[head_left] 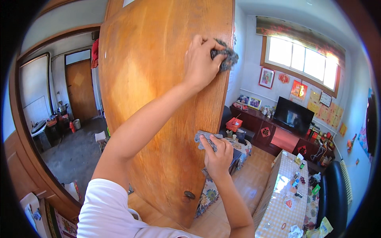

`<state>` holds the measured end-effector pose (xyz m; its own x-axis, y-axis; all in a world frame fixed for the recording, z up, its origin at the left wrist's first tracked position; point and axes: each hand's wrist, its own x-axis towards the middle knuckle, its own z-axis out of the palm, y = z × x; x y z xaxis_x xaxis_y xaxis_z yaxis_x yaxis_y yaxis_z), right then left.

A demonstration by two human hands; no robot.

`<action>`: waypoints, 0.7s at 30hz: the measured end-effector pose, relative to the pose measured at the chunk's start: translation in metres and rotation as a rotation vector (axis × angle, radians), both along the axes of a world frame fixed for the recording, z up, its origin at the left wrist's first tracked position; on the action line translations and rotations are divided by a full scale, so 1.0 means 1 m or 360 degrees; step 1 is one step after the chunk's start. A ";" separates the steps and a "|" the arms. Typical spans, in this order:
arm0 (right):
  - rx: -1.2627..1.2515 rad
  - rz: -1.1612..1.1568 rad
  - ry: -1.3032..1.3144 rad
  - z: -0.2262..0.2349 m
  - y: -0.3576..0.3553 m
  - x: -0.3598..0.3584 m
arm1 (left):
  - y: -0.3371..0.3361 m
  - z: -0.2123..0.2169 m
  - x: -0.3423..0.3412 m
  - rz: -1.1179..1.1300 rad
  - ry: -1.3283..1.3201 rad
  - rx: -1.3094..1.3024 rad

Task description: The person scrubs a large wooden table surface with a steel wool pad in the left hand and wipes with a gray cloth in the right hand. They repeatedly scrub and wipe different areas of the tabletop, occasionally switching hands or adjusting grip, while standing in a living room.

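A tall wooden door [158, 99] with a glossy orange-brown grain stands in front of me. My left hand [201, 61] is raised near the door's upper right edge, its fingers closed around a dark grey crumpled wad [229, 58], perhaps a rag or scrubber. The wad presses against the door and reaches past its edge. Lower down, my right hand [219, 154] grips a lighter grey cloth [203, 139] at the same edge, thumb on top. Below both hands, a dark round knob [189, 194] sits on the door.
A checked-cloth table [283, 190] with bottles and small items is at the lower right, beside a black sofa [335, 194]. Beyond it, a television [293, 116] stands on a dark red cabinet [260, 129]. At left, a doorway opens onto a grey floor [79, 158] with a folding stool [100, 137].
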<state>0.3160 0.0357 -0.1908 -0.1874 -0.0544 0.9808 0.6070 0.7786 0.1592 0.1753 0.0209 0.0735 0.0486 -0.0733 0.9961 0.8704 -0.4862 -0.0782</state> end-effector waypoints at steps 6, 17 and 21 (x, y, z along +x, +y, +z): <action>-0.0025 -0.0017 -0.0001 -0.005 0.004 0.004 | -0.002 -0.101 -0.009 -0.0029 0.0291 -0.0134; 0.0000 -0.0011 -0.0038 -0.004 -0.003 0.001 | 0.006 0.027 -0.018 0.0057 -0.0045 -0.0049; -0.0020 -0.0016 -0.0002 -0.004 -0.001 0.005 | -0.001 -0.062 -0.013 0.0104 0.0352 -0.0128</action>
<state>0.3214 0.0347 -0.1947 -0.1893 -0.0404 0.9811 0.6147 0.7743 0.1505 0.1621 0.0194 0.0119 0.2680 0.0163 0.9633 0.8663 -0.4417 -0.2336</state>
